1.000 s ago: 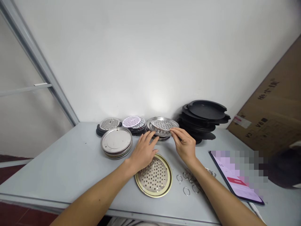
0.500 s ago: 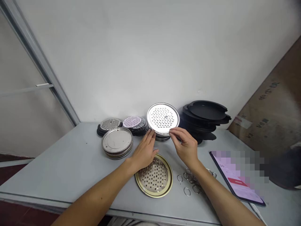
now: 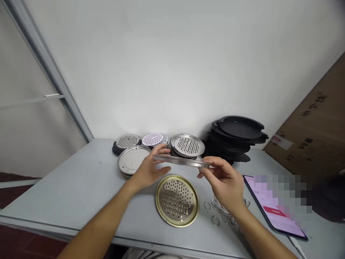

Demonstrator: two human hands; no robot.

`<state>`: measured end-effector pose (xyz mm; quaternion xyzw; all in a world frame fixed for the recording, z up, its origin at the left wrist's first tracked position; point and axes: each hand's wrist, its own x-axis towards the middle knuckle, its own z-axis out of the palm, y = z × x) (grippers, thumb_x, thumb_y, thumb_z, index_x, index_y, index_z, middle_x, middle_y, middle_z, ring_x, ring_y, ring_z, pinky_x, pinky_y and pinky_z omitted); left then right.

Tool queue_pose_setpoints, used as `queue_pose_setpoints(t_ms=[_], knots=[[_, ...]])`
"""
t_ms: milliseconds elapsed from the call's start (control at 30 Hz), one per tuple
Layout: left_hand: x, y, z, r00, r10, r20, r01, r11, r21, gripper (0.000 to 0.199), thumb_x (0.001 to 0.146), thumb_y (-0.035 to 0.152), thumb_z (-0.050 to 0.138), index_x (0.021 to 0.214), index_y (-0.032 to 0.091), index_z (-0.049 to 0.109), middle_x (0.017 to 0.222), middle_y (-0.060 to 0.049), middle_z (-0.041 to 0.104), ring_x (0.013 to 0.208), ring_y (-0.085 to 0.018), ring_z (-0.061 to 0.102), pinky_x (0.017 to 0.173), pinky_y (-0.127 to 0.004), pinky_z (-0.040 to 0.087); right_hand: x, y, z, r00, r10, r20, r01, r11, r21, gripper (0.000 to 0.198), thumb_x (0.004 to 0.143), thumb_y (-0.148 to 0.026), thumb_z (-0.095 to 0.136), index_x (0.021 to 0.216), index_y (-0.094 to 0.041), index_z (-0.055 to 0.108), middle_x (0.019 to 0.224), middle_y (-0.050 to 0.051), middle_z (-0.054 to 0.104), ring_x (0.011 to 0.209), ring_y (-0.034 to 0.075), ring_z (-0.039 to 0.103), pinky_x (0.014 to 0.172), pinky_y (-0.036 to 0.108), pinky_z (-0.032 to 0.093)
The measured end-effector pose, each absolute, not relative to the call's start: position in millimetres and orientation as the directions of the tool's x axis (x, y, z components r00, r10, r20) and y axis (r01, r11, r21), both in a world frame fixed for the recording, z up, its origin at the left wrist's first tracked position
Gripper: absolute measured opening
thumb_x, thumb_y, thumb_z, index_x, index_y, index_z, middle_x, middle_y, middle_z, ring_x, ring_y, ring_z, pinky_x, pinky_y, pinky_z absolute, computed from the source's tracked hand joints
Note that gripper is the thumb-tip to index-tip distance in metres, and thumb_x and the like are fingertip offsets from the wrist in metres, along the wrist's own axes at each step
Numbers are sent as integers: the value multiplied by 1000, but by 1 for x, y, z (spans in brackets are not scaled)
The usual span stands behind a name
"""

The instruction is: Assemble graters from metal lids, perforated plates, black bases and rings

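Seen almost edge-on, a round silver grater disc is held level above the table. My right hand pinches its right rim between thumb and fingers. My left hand is around its left end, fingers above and thumb below, spread apart; whether they touch the rim is unclear. Below lies a gold-rimmed grater disc with rows of raised holes. Behind the held disc is a stack of silver grater discs. Plain metal lids are stacked beside my left hand, partly covered by it.
Thin metal rings lie scattered by my right forearm. Black plastic trays are piled at the back right, near a cardboard box. A phone lies at right. Smaller perforated discs stand along the wall.
The silver grater disc has come off the stack toward me and turned from facing me to nearly edge-on. My left hand has moved left and risen to its left end.
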<state>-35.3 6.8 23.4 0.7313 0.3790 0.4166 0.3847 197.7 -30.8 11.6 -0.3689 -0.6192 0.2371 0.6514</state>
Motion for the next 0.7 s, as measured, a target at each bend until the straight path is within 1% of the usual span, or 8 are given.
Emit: queue_pose_setpoints(t_ms=[100, 167, 233, 333, 400, 467, 600, 700], knots=[[-43, 5, 35, 522, 824, 220, 84, -306, 948, 81, 71, 25, 77, 140, 22, 36, 135, -13, 52, 117, -27, 55, 98, -41, 47, 203, -29, 13, 108, 894, 434, 59, 430, -901, 18, 78, -29, 72, 89, -20, 63, 66, -3, 57, 42, 9, 53, 40, 26, 47], [-47, 5, 39, 577, 800, 166, 30, -224, 974, 85, 68, 24, 79, 141, 22, 36, 135, -13, 52, 118, -28, 55, 97, -41, 47, 208, -24, 13, 30, 954, 297, -6, 297, -955, 23, 76, -34, 74, 89, -18, 63, 62, -5, 54, 37, 6, 44, 35, 22, 38], [-51, 7, 38, 613, 787, 66, 67, -135, 989, 84, 70, 26, 77, 142, 24, 34, 130, -12, 56, 112, -28, 58, 92, -41, 51, 213, -18, 12, -68, 980, 186, -44, 183, -982, 32, 76, -38, 74, 97, -18, 63, 60, -6, 52, 37, 4, 36, 34, 20, 31], [-57, 11, 33, 626, 771, -121, 209, -17, 978, 80, 76, 30, 73, 144, 25, 31, 112, -11, 64, 94, -26, 66, 75, -39, 57, 219, -12, 10, -152, 983, 105, -16, 104, -994, 46, 77, -39, 73, 116, -19, 58, 53, -9, 45, 38, 5, 32, 36, 18, 26], [-59, 12, 29, 618, 763, -188, 262, 25, 965, 79, 77, 32, 71, 144, 24, 31, 103, -10, 65, 85, -23, 67, 71, -38, 57, 221, -10, 9, -201, 978, 60, 50, 71, -996, 51, 80, -39, 70, 124, -18, 54, 50, -10, 41, 39, 6, 32, 37, 19, 27], [-60, 13, 28, 613, 759, -220, 289, 44, 956, 75, 78, 33, 71, 142, 23, 34, 97, -8, 65, 80, -21, 67, 70, -36, 58, 223, -8, 6, -237, 971, 11, 141, 45, -989, 51, 82, -41, 66, 125, -17, 54, 49, -9, 42, 40, 7, 35, 38, 20, 30], [-58, 10, 28, 565, 771, -293, 388, 65, 919, 60, 80, 41, 66, 134, 22, 46, 86, -3, 64, 68, -18, 67, 63, -30, 57, 221, -5, -3, -264, 964, -37, 316, 50, -948, 49, 83, -47, 60, 121, -16, 58, 53, -5, 53, 44, 11, 47, 38, 21, 37], [-58, 10, 28, 537, 775, -333, 458, 63, 887, 54, 82, 47, 62, 127, 20, 50, 81, -2, 65, 61, -17, 67, 56, -27, 55, 216, -4, -9, -293, 955, -40, 352, 70, -933, 48, 84, -49, 58, 120, -17, 59, 58, -2, 61, 46, 12, 53, 38, 21, 40]])
